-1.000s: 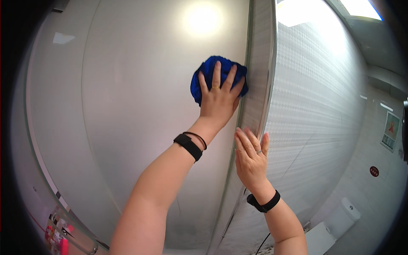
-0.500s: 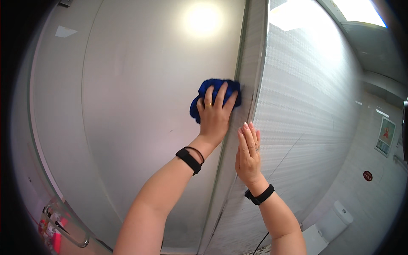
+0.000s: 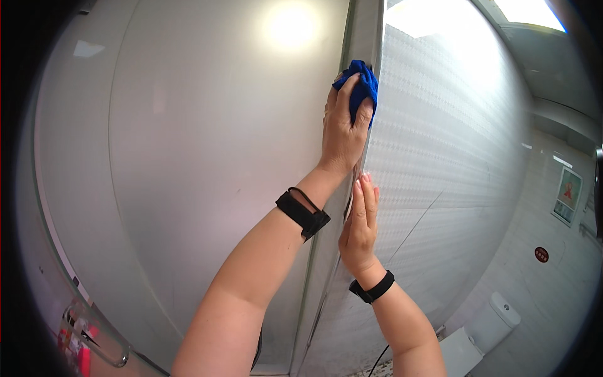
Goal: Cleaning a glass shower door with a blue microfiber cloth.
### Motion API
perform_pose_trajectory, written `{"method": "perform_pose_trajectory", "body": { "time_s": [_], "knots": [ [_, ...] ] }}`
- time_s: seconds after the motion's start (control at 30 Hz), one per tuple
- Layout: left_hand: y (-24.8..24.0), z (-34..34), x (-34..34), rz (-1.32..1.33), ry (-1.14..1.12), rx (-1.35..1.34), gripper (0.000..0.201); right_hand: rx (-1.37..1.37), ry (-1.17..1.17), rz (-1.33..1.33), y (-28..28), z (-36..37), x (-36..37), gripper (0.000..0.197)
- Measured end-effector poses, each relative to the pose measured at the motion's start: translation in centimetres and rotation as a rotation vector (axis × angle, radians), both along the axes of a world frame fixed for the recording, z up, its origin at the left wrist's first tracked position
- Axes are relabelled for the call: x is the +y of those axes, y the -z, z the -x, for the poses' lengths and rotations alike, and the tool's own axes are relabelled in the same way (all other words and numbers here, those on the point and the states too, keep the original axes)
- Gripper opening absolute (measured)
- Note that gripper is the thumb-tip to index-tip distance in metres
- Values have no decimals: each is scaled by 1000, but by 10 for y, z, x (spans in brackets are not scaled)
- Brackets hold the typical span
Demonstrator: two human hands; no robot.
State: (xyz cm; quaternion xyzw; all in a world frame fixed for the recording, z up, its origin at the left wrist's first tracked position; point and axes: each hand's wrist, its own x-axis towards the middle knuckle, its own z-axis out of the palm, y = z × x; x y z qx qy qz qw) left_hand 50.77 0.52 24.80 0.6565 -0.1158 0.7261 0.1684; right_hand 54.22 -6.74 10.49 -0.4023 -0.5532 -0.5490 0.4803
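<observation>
The blue cloth (image 3: 365, 88) is bunched against the narrow upright strip (image 3: 364, 31), under the left hand (image 3: 342, 135). That hand's fingers curl over the cloth, thumb along its right side; the fingertips' exact contact is partly hidden. The right hand (image 3: 359, 232) is lower, at the strip's edge, fingers straight and pressed together. Handling: judged light, soft, not fragile. Grip the gathered middle; loose edges likely fold.
</observation>
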Motion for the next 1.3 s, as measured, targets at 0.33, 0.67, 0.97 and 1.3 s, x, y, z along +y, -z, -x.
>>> {"method": "perform_pose_trajectory", "body": {
  "time_s": [0.33,0.67,0.97,1.3],
  "knots": [
    [108,12,5,-23,63,24,46,-2,-8,-23,-3,-7,10,48],
    [211,36,-3,158,82,244,48,-22,-71,56,-8,-7,5,45],
    [167,34,3,127,32,157,49,-31,-35,85,-12,3,8,40],
    [186,32,5,225,61,142,45,-57,-49,161,-16,9,7,44]
  ]
}}
